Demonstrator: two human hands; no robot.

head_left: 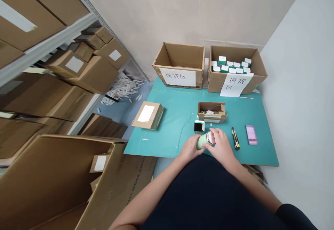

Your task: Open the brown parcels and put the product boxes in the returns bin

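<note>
A light green cylindrical container [201,142] with a silvery rim is held between both hands at the table's front edge. My left hand [190,148] wraps round its green body. The fingers of my right hand [220,146] close on its pinkish-white top end. Just beyond the container stands a small box [199,126], its dark inside showing. Behind that is an open brown carton [212,112] with white scraps in it. A yellow and black box cutter [235,138] lies to the right of my right hand.
On the teal table [169,139] are a closed carton [148,115] at left and a pink item [252,134] at right. Two labelled boxes stand behind, the left one [185,54] open, the right one [235,54] holding several green-white boxes. Shelves [57,35] and a large carton [99,188] are left.
</note>
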